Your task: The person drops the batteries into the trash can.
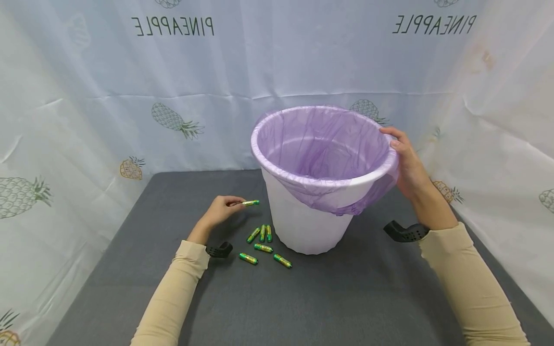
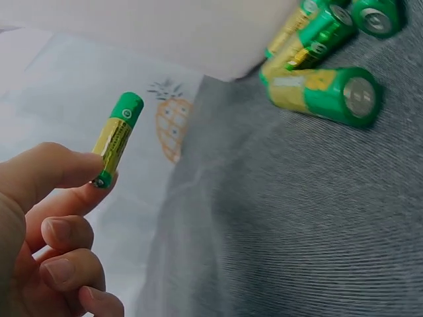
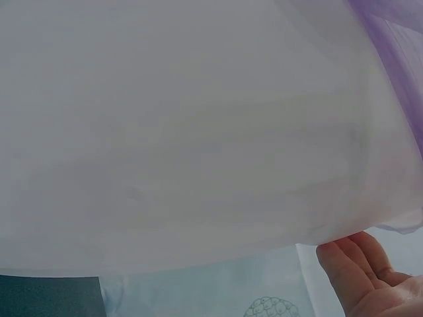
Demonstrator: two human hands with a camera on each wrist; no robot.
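Purple film, thin and crinkled, forms the liner [image 1: 329, 166] folded over the rim of the smooth white bin [image 1: 303, 226], its slack gathered into a bunch at five o'clock. Between eight and nine o'clock of that bin, your left hand [image 1: 220, 210] pinches one battery [image 1: 251, 203] near one end between thumb and fingertip; the gap is just the cell's own width, and the other fingers curl loosely below. Your right hand [image 1: 409, 166] holds the rim at three o'clock, fingers bent onto it; how tightly, you cannot tell from these views.

With so little of that slick, round cell held, a knock against the bin's wall could well twist it free, and it would probably roll. A hard pull by your right hand could tip the bin or drag the film off its edge.

Six loose batteries [image 1: 263, 248] lie around seven to nine o'clock of the bin's base, three of them close together; a low sweep of your wrist might scatter them. All are small cylinders in shiny green and gold wrap. Beneath them, the dark grey cloth [image 1: 346, 293] has a woven, matte surface.
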